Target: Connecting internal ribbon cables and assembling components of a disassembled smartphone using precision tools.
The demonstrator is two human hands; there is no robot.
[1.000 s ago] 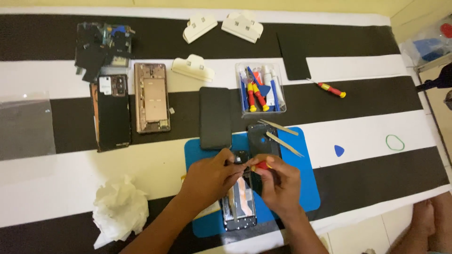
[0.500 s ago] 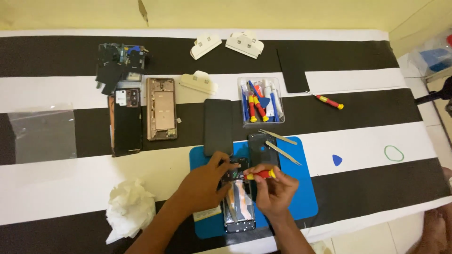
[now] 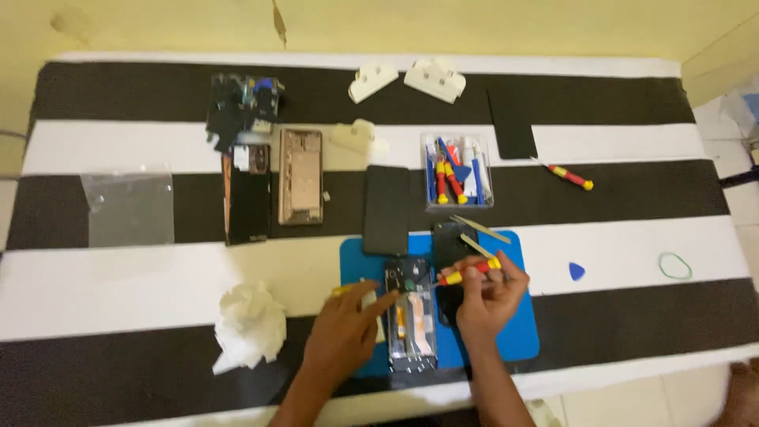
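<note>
Left hand point(image 3: 344, 328): I press my fingers flat on the left edge of the opened phone point(image 3: 411, 316), pinning it so it cannot slide; the hand grips nothing.
Right hand point(image 3: 486, 296): closed around a red-and-yellow screwdriver point(image 3: 468, 271), its tip angled down-left at the phone's upper end.
Opened phone: lies lengthwise on the blue mat point(image 3: 522, 332) at the near edge of the striped worktop point(image 3: 118, 277), just under my eyes.
Spare tools: a clear tray point(image 3: 457, 171) sits just beyond the mat, within reach.
Removed parts: back covers point(image 3: 300, 175) rest far left, out of the way.
Tissue point(image 3: 251, 324): crumpled, left of my hand.
</note>
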